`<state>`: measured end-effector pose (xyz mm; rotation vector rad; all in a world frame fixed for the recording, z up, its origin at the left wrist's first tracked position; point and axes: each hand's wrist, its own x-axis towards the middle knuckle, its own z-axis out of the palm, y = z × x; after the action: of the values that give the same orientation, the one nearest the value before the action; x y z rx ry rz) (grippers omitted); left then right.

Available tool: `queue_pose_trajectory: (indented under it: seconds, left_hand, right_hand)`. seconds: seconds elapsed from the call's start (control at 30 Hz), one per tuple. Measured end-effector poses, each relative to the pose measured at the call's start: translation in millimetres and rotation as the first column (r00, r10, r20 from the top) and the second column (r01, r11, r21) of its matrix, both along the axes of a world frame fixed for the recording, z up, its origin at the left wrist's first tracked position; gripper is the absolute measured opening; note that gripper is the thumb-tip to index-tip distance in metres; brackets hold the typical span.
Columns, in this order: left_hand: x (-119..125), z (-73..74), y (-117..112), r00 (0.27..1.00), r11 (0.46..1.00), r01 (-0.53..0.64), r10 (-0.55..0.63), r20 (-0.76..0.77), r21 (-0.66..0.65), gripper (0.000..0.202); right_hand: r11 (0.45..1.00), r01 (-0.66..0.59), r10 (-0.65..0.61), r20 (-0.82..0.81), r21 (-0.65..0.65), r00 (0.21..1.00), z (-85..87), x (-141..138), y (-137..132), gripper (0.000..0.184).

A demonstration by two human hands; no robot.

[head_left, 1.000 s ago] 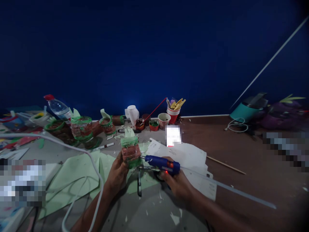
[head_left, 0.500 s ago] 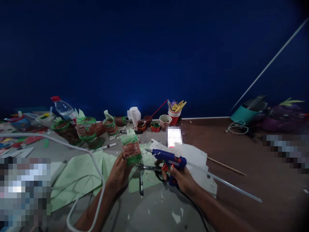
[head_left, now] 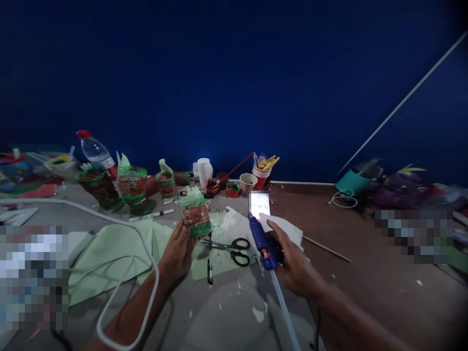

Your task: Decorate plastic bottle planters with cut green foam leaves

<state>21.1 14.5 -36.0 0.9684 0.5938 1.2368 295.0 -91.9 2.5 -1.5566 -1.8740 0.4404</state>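
My left hand [head_left: 180, 246] grips a small painted container [head_left: 196, 215], green at its rim and base with a brown band, green paper pieces standing up at its top. My right hand [head_left: 292, 258] is on a blue hot glue gun [head_left: 262, 243], whose handle is mostly hidden by the hand. The gun's nozzle points away from me, and a long clear glue stick [head_left: 282, 307] trails from its back toward me. Between the hands, black-handled scissors [head_left: 234, 248] and a black pen [head_left: 209, 271] lie on green paper [head_left: 201, 265].
Several similar painted containers [head_left: 132, 187] stand at the back left beside a clear bottle [head_left: 95, 153]. Paint cups [head_left: 248, 183] and a lit phone [head_left: 260, 204] are at the back. A wooden stick [head_left: 327, 248] lies right. A white cable [head_left: 146, 248] loops across my left forearm.
The glue gun has turned from pointing left to pointing away from me, and its glue stick has swung toward me. The scissors' handles are uncovered. My left hand still holds the container.
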Motion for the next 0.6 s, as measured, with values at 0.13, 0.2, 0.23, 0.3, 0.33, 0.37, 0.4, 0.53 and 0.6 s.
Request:
queue_pose_trajectory:
  seconds: [0.13, 0.2, 0.23, 0.3, 0.33, 0.37, 0.4, 0.53, 0.6]
  left_hand:
    - [3.3, 8.8, -6.1, 0.995, 0.997, -0.009, 0.017, 0.096, -0.082, 0.044]
    - [4.1, 11.2, -6.5, 0.993, 0.996, 0.009, 0.001, 0.116, -0.088, 0.045]
    - [4.1, 11.9, -6.3, 0.993, 0.996, 0.022, -0.012, 0.118, -0.085, 0.045]
    - [3.6, 12.4, -5.6, 0.993, 0.997, 0.036, -0.027, 0.113, -0.071, 0.045]
    - [3.1, 12.1, -5.1, 0.994, 0.997, 0.035, -0.028, 0.109, -0.066, 0.046]
    - [2.6, 11.3, -4.6, 0.994, 0.998, 0.030, -0.023, 0.105, -0.062, 0.046]
    - [2.0, 10.3, -4.0, 0.995, 0.998, 0.025, -0.019, 0.102, -0.062, 0.047]
    - [-0.1, 5.0, -1.0, 0.995, 0.997, 0.020, -0.013, 0.095, -0.070, 0.045]
    - [-0.5, 4.0, 0.1, 0.996, 0.998, 0.024, -0.019, 0.092, -0.058, 0.043]
  right_hand:
    - [0.986, 0.158, -0.147, 0.182, -0.045, 0.972, -26.4, 32.2, -16.0, 0.076]
    - [0.977, 0.201, -0.182, 0.225, -0.066, 0.957, -37.3, 45.4, -23.6, 0.073]
    - [0.974, 0.220, -0.199, 0.244, -0.061, 0.949, -41.7, 50.7, -26.9, 0.072]
    - [0.967, 0.248, -0.226, 0.273, -0.049, 0.935, -48.8, 59.0, -32.3, 0.069]
    - [0.966, 0.254, -0.233, 0.285, -0.039, 0.930, -51.8, 62.1, -34.2, 0.069]
    - [0.966, 0.257, -0.238, 0.294, -0.028, 0.926, -54.4, 64.7, -35.5, 0.068]
    - [0.966, 0.259, -0.242, 0.303, -0.017, 0.922, -56.7, 66.6, -36.4, 0.068]
    - [0.964, 0.267, -0.250, 0.344, -0.003, 0.905, -62.1, 68.7, -37.9, 0.066]
    - [0.960, 0.281, -0.257, 0.363, -0.015, 0.896, -62.5, 66.9, -38.8, 0.065]
